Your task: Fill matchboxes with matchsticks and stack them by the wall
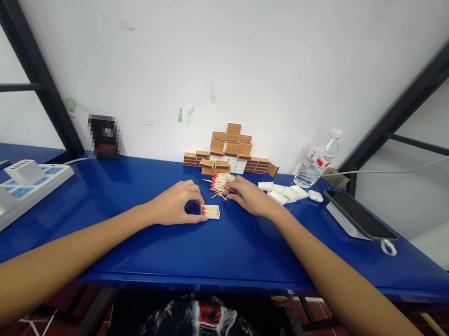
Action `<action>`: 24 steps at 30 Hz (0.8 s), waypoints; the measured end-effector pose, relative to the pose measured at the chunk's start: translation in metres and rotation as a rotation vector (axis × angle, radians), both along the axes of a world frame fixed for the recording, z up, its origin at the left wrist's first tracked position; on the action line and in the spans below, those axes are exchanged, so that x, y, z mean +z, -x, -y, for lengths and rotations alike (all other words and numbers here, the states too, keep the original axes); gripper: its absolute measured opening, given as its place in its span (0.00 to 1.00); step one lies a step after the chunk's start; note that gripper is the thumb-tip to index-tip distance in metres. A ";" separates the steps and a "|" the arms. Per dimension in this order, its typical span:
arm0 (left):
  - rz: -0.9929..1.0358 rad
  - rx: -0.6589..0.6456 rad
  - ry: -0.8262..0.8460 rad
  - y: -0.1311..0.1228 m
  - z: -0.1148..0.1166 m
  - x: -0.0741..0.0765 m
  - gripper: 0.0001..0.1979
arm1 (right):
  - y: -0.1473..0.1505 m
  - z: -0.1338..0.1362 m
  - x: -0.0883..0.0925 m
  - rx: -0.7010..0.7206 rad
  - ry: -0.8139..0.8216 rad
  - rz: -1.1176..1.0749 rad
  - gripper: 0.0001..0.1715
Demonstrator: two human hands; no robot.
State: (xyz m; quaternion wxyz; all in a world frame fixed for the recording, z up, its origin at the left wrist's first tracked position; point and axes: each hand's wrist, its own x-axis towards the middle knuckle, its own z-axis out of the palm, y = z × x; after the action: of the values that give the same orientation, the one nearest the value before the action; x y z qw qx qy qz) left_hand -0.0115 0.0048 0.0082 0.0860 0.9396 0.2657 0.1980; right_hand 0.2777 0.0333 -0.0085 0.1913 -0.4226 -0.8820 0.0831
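A small white matchbox tray (212, 215) lies on the blue table, with red-tipped matches inside. My left hand (178, 203) grips its left end between thumb and fingers. Just behind the tray is a loose pile of matches (220, 181) with red heads. My right hand (246, 194) is at the right side of this pile, its fingertips pinched together among the matches. Whether a match is between those fingers is too small to make out. Behind the pile, several brown matchboxes (232, 148) stand stacked against the wall.
Several white tray pieces (282, 193) lie right of the pile, near a white earphone case (315, 196). Farther right are a water bottle (317, 161) and a propped phone (360, 214). A power strip (46, 184) occupies the left side. The blue table's (234, 265) front edge is close to me.
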 end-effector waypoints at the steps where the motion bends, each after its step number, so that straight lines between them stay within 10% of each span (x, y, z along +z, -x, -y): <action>1: 0.001 0.001 -0.002 0.000 0.000 0.000 0.14 | -0.001 -0.001 -0.001 -0.004 0.007 -0.003 0.06; 24: 0.025 0.005 0.004 0.001 -0.004 -0.002 0.15 | 0.016 0.008 -0.001 -0.145 0.028 -0.006 0.07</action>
State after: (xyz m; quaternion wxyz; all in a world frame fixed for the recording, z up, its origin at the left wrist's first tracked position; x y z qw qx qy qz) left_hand -0.0122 0.0089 0.0058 0.0908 0.9361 0.2674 0.2095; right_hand 0.2617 0.0252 -0.0098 0.1934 -0.4876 -0.8473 0.0825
